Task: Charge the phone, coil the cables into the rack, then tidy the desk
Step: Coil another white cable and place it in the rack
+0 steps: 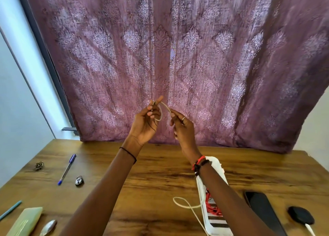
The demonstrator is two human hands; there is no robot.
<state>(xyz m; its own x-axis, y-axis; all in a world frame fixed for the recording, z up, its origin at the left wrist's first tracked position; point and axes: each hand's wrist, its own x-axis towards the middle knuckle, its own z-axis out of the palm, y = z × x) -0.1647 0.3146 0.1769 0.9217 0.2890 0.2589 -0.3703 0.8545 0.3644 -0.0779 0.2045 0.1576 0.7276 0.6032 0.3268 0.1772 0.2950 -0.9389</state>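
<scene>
The person is holding a thin white cable (161, 111) up in the air, in front of a purple patterned curtain (195, 49). The left hand (146, 123) is curling its fingers round a small loop of it. The right hand (183, 129) is pinching the cable just beside the loop. A loose white cable tail (185, 204) is lying on the brown wooden desk (160, 173), touching the long white rack (218, 231) that is holding a red cable (212, 209). To coil well, each new loop should probably be matching the first, with the left hand keeping them together.
</scene>
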